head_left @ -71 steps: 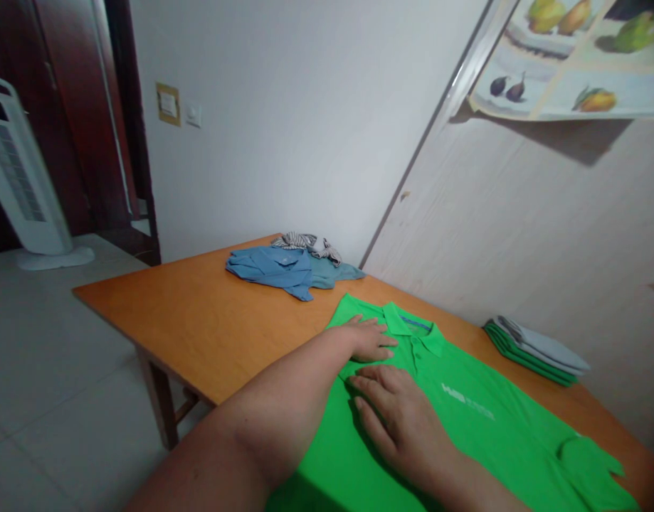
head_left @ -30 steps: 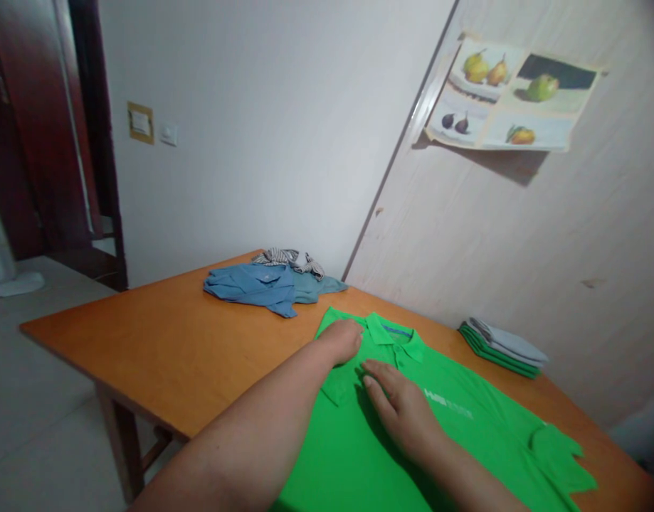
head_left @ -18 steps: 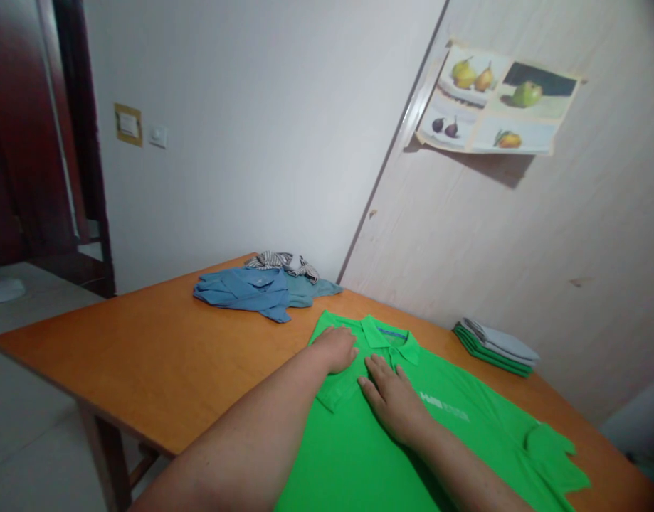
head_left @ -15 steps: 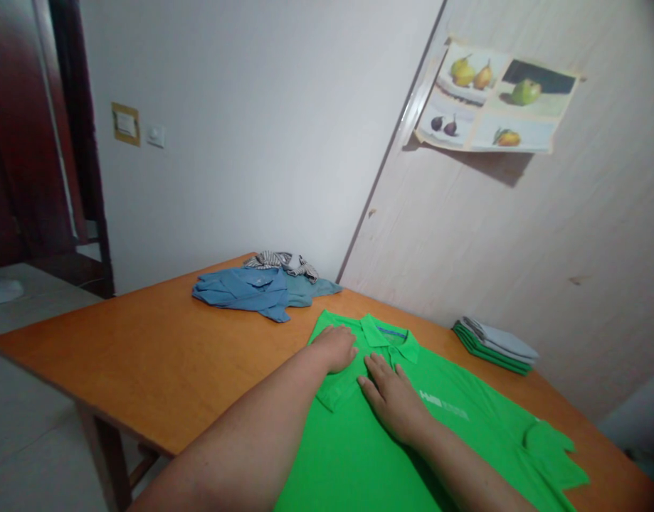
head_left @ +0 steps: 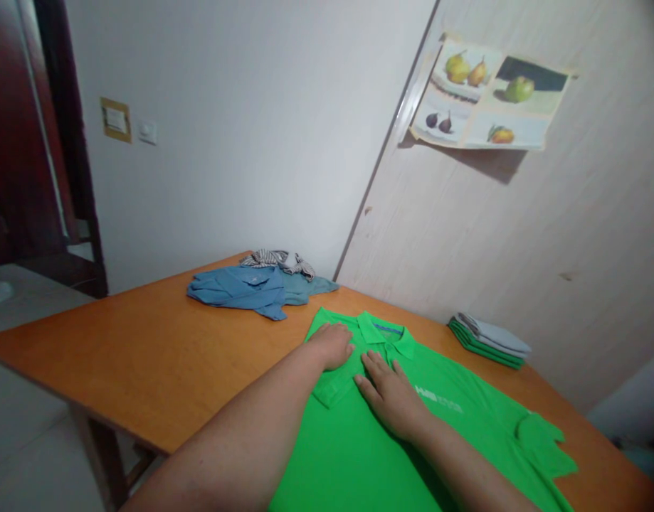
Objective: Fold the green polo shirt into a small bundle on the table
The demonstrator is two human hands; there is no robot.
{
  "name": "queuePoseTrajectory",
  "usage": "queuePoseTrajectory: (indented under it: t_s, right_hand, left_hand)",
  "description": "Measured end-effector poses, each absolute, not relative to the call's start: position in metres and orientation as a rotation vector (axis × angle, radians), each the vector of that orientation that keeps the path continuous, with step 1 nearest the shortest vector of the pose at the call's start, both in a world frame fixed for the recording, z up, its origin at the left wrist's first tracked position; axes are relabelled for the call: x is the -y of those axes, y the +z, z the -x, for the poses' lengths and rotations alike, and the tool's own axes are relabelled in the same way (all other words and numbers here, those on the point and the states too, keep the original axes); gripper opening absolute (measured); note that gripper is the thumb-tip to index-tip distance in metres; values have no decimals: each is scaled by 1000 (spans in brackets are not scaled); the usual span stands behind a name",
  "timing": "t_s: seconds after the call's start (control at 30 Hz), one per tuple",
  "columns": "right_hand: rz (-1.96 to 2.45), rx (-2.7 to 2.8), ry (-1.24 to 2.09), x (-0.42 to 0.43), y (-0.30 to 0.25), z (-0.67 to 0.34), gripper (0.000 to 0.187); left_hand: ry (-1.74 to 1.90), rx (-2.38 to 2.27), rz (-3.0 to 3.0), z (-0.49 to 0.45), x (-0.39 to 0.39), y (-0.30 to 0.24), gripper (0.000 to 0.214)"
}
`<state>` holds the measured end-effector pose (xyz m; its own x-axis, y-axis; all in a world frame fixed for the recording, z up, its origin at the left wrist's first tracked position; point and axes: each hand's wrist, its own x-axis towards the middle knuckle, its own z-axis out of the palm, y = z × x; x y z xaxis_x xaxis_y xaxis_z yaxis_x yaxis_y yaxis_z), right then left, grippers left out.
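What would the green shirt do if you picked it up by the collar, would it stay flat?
Probably not. The green shirt lies limp on the table, its left sleeve folded in under the left hand, so it would likely droop. It looks thin and light. Pushed, it would probably bunch up rather than slide, like the blue shirt.

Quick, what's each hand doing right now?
Left hand: open, flat on the green polo shirt.
Right hand: open, flat on it.

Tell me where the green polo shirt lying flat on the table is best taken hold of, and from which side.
Probably at the shoulder seam beside the collar, pinched from above. The green polo shirt lies spread face up on the table, so only edges and seams give a fold to pinch. The left hand lies there, and the right hand rests flat on the chest.
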<state>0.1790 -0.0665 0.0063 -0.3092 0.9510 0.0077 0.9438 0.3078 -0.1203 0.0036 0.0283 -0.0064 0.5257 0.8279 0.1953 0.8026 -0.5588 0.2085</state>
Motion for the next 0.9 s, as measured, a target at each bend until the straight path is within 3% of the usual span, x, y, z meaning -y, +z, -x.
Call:
queuePoseTrajectory:
  t_s: [0.4, 0.9]
  right_hand:
    - [1651, 2603, 178, 83, 17, -165, 76]
    - [1305, 2757, 244, 131, 39, -145, 63]
  left_hand:
    - [456, -1396, -2668, -4, -30, -8, 38]
    - [445, -1420, -2682, -4, -25, -6, 39]
